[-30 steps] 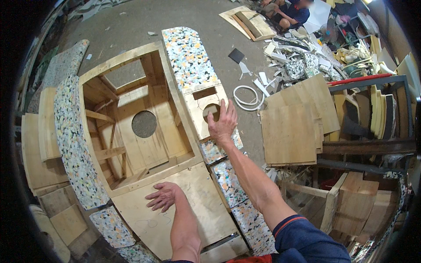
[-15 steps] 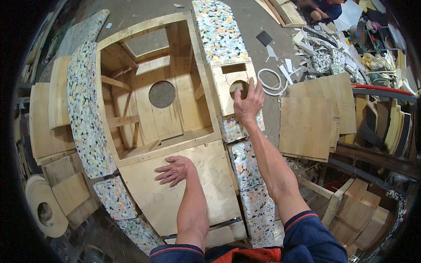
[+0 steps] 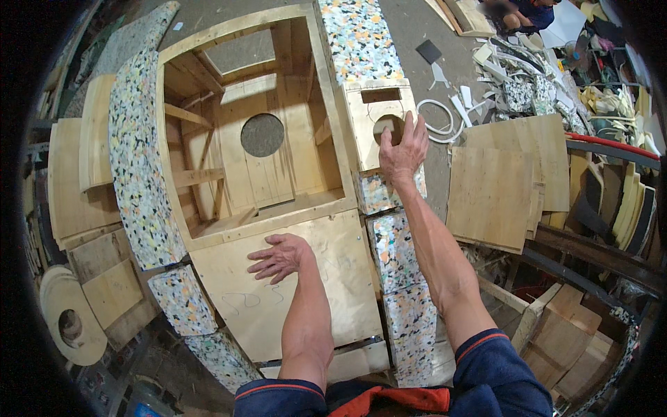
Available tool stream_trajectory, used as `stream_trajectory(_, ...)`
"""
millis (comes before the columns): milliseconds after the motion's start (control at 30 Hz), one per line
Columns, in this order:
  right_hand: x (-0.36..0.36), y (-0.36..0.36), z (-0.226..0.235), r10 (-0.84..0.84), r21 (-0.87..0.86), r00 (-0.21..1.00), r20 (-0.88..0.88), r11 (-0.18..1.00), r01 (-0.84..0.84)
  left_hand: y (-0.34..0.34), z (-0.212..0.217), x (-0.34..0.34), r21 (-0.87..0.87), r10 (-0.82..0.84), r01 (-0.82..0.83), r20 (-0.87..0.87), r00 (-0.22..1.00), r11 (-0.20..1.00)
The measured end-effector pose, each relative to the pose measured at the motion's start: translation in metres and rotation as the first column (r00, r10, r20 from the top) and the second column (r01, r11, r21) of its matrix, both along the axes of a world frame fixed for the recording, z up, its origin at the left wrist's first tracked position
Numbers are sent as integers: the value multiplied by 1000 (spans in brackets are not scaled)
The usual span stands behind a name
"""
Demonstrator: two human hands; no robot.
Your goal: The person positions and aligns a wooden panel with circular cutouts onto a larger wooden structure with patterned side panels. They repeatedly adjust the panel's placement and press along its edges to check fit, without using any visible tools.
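Note:
A hollow plywood furniture frame point(image 3: 208, 240) lies below me, with a round hole point(image 3: 262, 135) in its inner panel. Speckled multicolour foam point(image 3: 134, 167) covers its left arm and foam pieces point(image 3: 391, 250) cover the right arm. My left hand point(image 3: 279, 256) rests flat, fingers spread, on the bare plywood front panel point(image 3: 306, 292). My right hand point(image 3: 405, 150) presses on the right arm's wooden end block point(image 3: 368, 121), its fingers at the rim of a round cut-out point(image 3: 384, 125) there. Neither hand holds anything.
Plywood sheets point(image 3: 497, 187) lie to the right on the concrete floor. Foam scraps, white tubing point(image 3: 445, 125) and offcuts litter the far right. Curved wood panels point(image 3: 76, 187) and a round disc with a hole point(image 3: 66, 323) sit left. Another person point(image 3: 521, 12) crouches at the top.
The view has shifted closer over the frame. My right hand stays at the round cut-out and my left hand stays flat on the front panel.

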State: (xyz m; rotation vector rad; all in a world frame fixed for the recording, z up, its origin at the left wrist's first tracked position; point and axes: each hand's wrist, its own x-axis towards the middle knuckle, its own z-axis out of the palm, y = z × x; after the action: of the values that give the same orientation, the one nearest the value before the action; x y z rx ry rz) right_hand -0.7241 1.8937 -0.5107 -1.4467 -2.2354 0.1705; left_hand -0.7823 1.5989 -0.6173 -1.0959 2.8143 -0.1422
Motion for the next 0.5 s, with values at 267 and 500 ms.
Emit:
stream_trajectory(267,1,1,-3,10,28,1000,1,1000,-10,2,3,0,6,8,-8,-8,1000,1000)
stream_trajectory(500,1,2,-1,12,48,1000,-5,999,-12,1,-3,1,-76,-27,25,-22,999,997)
